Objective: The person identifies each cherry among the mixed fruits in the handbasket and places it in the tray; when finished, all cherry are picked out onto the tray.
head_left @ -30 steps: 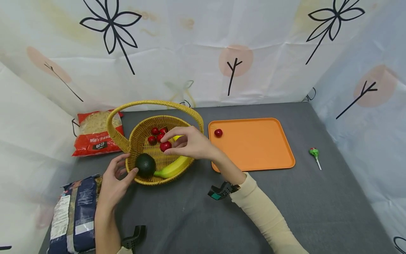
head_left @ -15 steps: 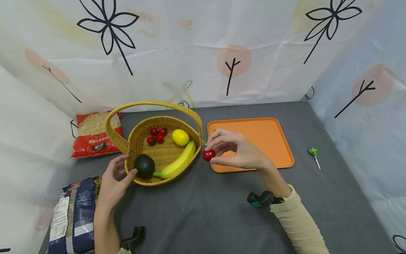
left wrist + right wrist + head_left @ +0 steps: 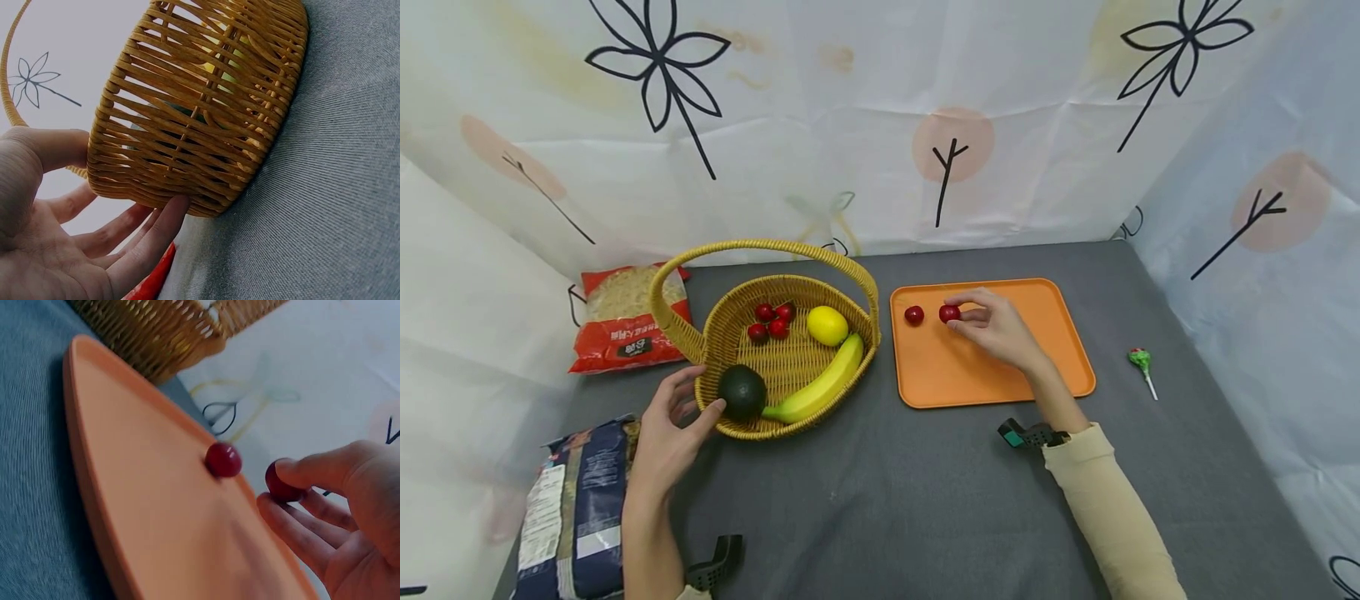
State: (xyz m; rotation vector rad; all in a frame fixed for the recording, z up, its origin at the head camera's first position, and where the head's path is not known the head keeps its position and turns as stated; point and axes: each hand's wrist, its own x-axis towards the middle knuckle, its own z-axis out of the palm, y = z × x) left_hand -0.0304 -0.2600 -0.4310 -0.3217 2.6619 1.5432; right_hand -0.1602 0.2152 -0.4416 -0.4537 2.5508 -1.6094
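Observation:
My right hand (image 3: 1000, 337) pinches a dark red cherry (image 3: 949, 314) between thumb and fingertips over the orange tray (image 3: 962, 383). A second cherry (image 3: 913, 315) lies on the tray to its left, near the rim. My left hand (image 3: 666, 437) holds the near left side of the yellow wicker basket (image 3: 786, 367); in the left wrist view its thumb meets the rim and its fingers (image 3: 156, 231) lie along the woven wall (image 3: 187, 150). Inside the basket are several cherries (image 3: 778, 327), a lemon (image 3: 827, 325), a banana (image 3: 820, 385) and a dark green avocado (image 3: 742, 392).
A red bag of dry food (image 3: 632, 333) leans behind the basket on the left. Nearer, a dark blue package (image 3: 576, 508) lies beside my left forearm. A green-wrapped lollipop (image 3: 1140, 360) is right of the tray. Patterned white cloth (image 3: 850, 125) walls the grey table.
My right hand has lifted the cherry out of the basket and carried it rightward over the tray, beside the other cherry. My left hand has stayed at the basket.

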